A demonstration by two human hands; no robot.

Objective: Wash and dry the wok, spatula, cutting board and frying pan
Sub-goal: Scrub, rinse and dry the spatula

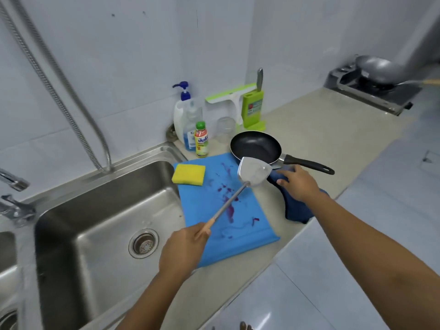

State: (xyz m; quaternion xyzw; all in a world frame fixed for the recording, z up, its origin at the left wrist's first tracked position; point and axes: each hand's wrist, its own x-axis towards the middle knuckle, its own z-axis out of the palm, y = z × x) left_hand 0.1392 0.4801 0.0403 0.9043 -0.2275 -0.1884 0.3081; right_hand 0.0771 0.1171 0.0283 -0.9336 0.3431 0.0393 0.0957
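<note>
Stained blue cutting board, black frying pan, raised spatula, distant wok

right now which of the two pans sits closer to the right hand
The black frying pan, beside the blue cutting board, just beyond the right hand. The grey wok sits far off on the stove.
</note>
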